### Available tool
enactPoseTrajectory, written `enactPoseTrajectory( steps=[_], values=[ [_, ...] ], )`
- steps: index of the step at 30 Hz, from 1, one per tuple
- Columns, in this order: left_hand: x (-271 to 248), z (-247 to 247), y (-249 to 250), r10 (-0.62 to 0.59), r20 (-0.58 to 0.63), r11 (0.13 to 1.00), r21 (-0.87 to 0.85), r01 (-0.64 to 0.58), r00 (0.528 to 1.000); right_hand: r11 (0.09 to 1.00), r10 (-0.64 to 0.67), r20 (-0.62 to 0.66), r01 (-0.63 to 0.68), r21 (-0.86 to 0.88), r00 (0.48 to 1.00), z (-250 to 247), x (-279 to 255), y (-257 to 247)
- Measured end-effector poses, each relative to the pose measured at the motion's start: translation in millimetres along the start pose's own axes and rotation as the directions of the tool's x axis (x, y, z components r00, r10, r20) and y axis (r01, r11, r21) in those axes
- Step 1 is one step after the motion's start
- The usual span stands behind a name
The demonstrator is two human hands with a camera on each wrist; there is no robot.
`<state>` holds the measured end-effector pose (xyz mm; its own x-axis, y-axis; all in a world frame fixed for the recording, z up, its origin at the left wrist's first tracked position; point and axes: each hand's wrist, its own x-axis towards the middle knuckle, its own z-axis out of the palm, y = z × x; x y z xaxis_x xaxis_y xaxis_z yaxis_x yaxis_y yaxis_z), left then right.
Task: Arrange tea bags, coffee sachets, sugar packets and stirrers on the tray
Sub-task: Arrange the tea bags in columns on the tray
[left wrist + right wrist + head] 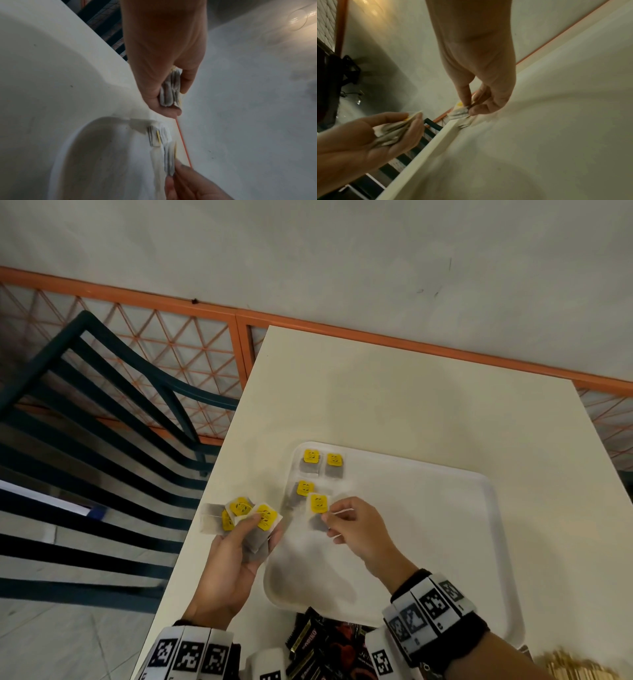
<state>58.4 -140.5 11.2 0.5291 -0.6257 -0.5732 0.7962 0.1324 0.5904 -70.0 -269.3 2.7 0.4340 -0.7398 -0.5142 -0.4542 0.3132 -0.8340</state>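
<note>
Three tea bags lie on the tray, a fourth is in my right hand, and a bunch is in my left.

My right hand (354,527) pinches one tea bag (318,510) by its edge over the far left part of the white tray (472,542), just near of the three tea bags (312,463) laid there: two side by side at the far corner, one nearer. My left hand (233,563) grips a fanned bunch of tea bags (239,517) over the table (394,392), left of the tray; four yellow tags show. Dark coffee sachets (318,645) lie near me, and a blurred pile of wooden stirrers (575,667) at the near right, too blurred to count.
</note>
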Motion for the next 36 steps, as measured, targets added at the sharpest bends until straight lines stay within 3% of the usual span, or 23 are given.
enactPoseTrajectory(
  steps=[5, 13, 21, 23, 26, 27, 29, 32, 36],
  values=[
    [1, -1, 0, 0.003, -0.004, 0.995, 0.095, -0.003, 1.000, 0.997, -0.007, -0.182, -0.008, -0.081, 0.983, -5, 19, 5],
    [-1, -2, -1, -0.006, 0.001, 0.984, 0.175, 0.006, 1.000, 0.982, -0.070, -0.207, 0.030, -0.188, 0.976, -2, 34, 1],
    [-3, 3, -2, -0.008, 0.000, 0.991, 0.135, 0.008, 1.000, 0.962, -0.120, -0.189, 0.067, -0.265, 0.975, -3, 37, 4],
    [-3, 3, -1, -0.003, 0.008, 0.992, 0.125, 0.003, 1.000, 0.837, -0.315, -0.155, 0.197, -0.511, 0.936, 0, 33, 4],
    [-2, 1, -1, 0.008, 0.000, 0.994, 0.110, -0.008, 1.000, 0.451, -0.670, 0.076, 0.486, -0.748, 0.738, 14, 25, 6],
    [-2, 0, -1, 0.011, -0.006, 0.994, 0.110, -0.010, 1.000, 0.335, -0.717, 0.175, 0.553, -0.763, 0.675, 19, 24, 9],
    [-2, -1, 0, 0.015, -0.019, 0.993, 0.119, -0.013, 1.000, 0.153, -0.705, 0.345, 0.608, -0.779, 0.620, 26, 22, 13],
    [-3, -2, 2, 0.013, -0.032, 0.992, 0.129, -0.009, 0.999, 0.061, -0.642, 0.447, 0.622, -0.780, 0.623, 27, 22, 20],
    [-4, -3, 3, 0.018, -0.023, 0.994, 0.106, -0.016, 1.000, 0.109, -0.613, 0.463, 0.649, -0.753, 0.641, 26, 24, 19]
  ],
)
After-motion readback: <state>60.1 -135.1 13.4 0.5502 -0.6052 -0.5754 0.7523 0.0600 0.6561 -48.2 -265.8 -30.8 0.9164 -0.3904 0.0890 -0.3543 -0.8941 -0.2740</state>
